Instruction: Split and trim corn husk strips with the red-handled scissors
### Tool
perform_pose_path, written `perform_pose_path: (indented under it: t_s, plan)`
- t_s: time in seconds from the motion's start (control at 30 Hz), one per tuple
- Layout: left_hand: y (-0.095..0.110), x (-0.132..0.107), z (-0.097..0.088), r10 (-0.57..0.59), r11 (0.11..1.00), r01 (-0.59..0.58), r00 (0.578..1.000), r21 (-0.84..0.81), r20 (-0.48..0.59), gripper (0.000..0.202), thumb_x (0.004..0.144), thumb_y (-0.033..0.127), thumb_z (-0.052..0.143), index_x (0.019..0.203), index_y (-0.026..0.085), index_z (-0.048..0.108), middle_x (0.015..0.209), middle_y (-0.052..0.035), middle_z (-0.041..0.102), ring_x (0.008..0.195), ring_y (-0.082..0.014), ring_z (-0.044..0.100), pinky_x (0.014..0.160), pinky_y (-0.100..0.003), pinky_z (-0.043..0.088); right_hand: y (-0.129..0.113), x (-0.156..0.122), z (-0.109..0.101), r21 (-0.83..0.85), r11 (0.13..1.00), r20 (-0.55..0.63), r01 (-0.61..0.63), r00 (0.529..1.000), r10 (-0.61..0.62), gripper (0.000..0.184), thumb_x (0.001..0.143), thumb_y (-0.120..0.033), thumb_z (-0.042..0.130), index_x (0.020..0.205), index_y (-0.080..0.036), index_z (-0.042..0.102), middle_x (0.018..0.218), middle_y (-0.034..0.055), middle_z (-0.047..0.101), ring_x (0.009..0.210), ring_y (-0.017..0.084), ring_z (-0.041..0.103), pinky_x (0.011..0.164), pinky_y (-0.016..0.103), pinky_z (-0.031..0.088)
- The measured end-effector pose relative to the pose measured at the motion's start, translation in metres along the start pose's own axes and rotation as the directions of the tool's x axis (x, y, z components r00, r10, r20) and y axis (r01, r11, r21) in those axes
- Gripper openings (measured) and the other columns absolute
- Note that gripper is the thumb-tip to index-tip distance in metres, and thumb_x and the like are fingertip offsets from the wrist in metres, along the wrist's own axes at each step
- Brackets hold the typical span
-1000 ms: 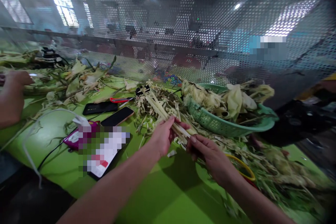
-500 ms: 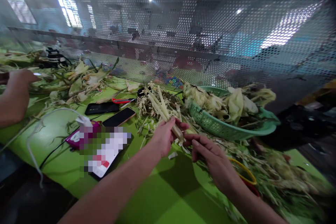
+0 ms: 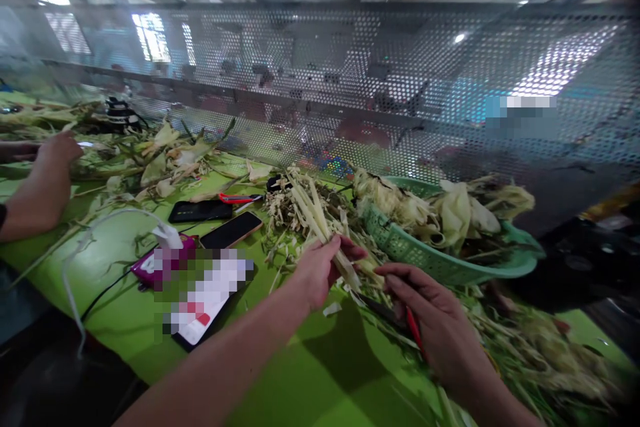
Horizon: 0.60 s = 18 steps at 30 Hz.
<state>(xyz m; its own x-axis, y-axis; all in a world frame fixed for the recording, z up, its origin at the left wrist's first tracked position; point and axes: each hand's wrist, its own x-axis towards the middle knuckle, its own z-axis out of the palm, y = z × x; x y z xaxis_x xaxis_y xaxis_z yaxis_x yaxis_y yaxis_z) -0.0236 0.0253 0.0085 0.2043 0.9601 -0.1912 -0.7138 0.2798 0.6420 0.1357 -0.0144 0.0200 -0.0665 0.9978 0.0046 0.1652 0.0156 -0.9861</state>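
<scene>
One green table (image 3: 320, 373) is spreading under both hands, and one perforated metal screen (image 3: 320, 80) is standing along its far edge, beyond them. One green basket (image 3: 450, 267), heaped with pale husks, is sitting just beyond the right hand (image 3: 435, 320). One loose heap of trimmings (image 3: 287, 203) is lying just beyond the left hand (image 3: 320, 270).

The left hand is clamping around the lower end of one bundle of pale stalks (image 3: 320, 217), thumb on top. The bundle is slanting up and away from the hand, over the heap. The right hand is sitting near the left, a little nearer the person and not touching it. Its fingers are curling around one thin red-handled tool (image 3: 414, 332), which is lying low over the table. The working end of the tool is too blurred to make out.

To the left of the left hand, two dark phones (image 3: 199, 211) (image 3: 231, 230) are lying flat side by side. One white cable (image 3: 80, 247) is looping further left. One second red tool (image 3: 239, 199) is lying just beyond the phones. Far to the left, one co-worker's hand (image 3: 57, 150) is resting among more husks.
</scene>
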Motion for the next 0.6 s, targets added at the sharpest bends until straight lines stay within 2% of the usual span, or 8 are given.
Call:
perform_pose_path:
  t_s: [0.1,0.2,0.37,0.47,0.6]
  plan:
    - [0.0,-0.002,0.001,0.03,0.997,-0.034,0.999,0.069,0.045,0.017,0.083,0.032,0.057,0.081,0.015,0.06,0.086,-0.0096,0.071,0.074,-0.0159,0.065,0.069,-0.027,0.049,0.0,-0.001,0.003,0.014,1.0,0.038,-0.01,0.999,0.009,0.029,0.078,-0.044,0.066,0.1,-0.025,0.064,0.089,0.0021,0.062,0.073,0.015,0.053,0.063,0.026,0.041]
    - [-0.002,-0.005,0.0,0.04,0.994,-0.05,0.995,0.102,0.095,0.02,0.08,0.036,0.06,0.08,0.016,0.06,0.089,-0.0087,0.072,0.071,-0.0154,0.063,0.065,-0.026,0.048,0.001,-0.002,0.013,0.013,0.999,0.142,-0.035,0.989,0.032,0.034,0.078,-0.047,0.065,0.101,-0.024,0.063,0.098,0.0044,0.063,0.088,0.02,0.055,0.076,0.029,0.043]
    - [-0.01,-0.007,-0.002,0.005,0.989,-0.033,0.983,0.147,0.184,0.024,0.079,0.041,0.06,0.078,0.017,0.059,0.092,-0.0085,0.071,0.061,-0.0127,0.059,0.054,-0.023,0.044,0.009,-0.003,0.022,0.064,0.984,0.22,-0.166,0.964,0.148,0.034,0.079,-0.051,0.061,0.086,-0.018,0.064,0.068,0.0005,0.056,0.063,0.014,0.046,0.059,0.026,0.035]
    - [-0.01,-0.007,-0.002,-0.026,0.979,-0.021,0.974,0.203,0.224,0.026,0.081,0.041,0.059,0.079,0.016,0.06,0.092,-0.0099,0.071,0.065,-0.0138,0.061,0.055,-0.024,0.045,0.012,-0.004,0.022,0.21,0.942,0.202,-0.263,0.954,0.222,0.028,0.075,-0.045,0.068,0.082,-0.018,0.063,0.071,0.0008,0.056,0.063,0.013,0.046,0.059,0.025,0.035]
    - [0.002,-0.01,-0.003,-0.085,0.944,-0.014,0.955,0.331,0.283,0.03,0.076,0.04,0.066,0.092,0.014,0.064,0.099,-0.0126,0.07,0.078,-0.0165,0.063,0.066,-0.025,0.048,0.01,-0.006,0.018,0.382,0.839,0.228,-0.387,0.919,0.321,0.024,0.068,-0.034,0.073,0.082,-0.018,0.062,0.071,0.0008,0.055,0.059,0.012,0.045,0.055,0.025,0.035]
